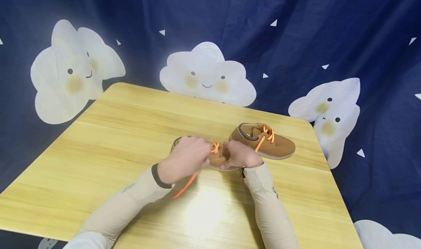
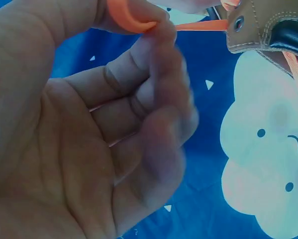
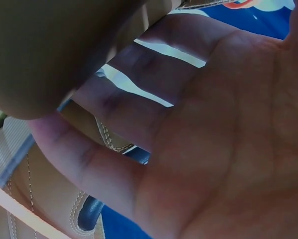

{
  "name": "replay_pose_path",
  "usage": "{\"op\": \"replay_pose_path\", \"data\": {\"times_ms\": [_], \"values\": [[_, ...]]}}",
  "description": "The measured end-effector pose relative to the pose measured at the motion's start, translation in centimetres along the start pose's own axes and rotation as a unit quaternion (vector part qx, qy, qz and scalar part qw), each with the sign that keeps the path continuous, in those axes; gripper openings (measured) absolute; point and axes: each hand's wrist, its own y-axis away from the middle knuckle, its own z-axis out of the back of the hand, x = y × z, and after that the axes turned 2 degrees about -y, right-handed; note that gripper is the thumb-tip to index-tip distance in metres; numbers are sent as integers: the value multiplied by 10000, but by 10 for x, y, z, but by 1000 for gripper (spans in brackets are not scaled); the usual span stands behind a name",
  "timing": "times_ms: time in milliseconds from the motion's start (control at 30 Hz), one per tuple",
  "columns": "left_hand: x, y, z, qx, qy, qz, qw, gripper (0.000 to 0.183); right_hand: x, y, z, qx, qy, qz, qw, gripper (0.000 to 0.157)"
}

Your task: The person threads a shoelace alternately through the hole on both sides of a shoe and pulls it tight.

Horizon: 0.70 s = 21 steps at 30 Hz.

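Note:
A brown leather shoe (image 1: 223, 160) with orange laces stands on the table with its toe to the right. My left hand (image 1: 187, 156) is over its heel end and hides much of the collar. In the left wrist view, thumb and forefinger pinch an orange shoelace (image 2: 201, 26), stretched taut from a metal eyelet; the other fingers are loosely bent. My right hand (image 1: 241, 154) holds the shoe's toe, thumb on the near side and fingers across the far side. The smooth toe (image 3: 49, 50) fills the upper left of the right wrist view.
Just behind and to the right is a second brown shoe (image 1: 281, 146), its orange lace (image 1: 269, 134) threaded through the eyelets. A loose lace end (image 1: 185, 187) trails below my left wrist. Behind the wooden table (image 1: 98, 132) hangs a dark blue curtain (image 1: 141, 8) with cloud prints.

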Motion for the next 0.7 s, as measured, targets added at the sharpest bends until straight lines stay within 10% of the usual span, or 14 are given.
{"op": "replay_pose_path", "data": {"times_ms": [267,467,700], "values": [[11,0,12,507,1548,399,9858,11,-2,2,1,158,-153,8,9998,96],[14,2,24,494,1960,378,9786,14,4,12,11,-348,-664,946,9927,79],[18,10,34,342,2381,197,9704,22,28,25,22,-673,-1674,3286,9271,28]]}}
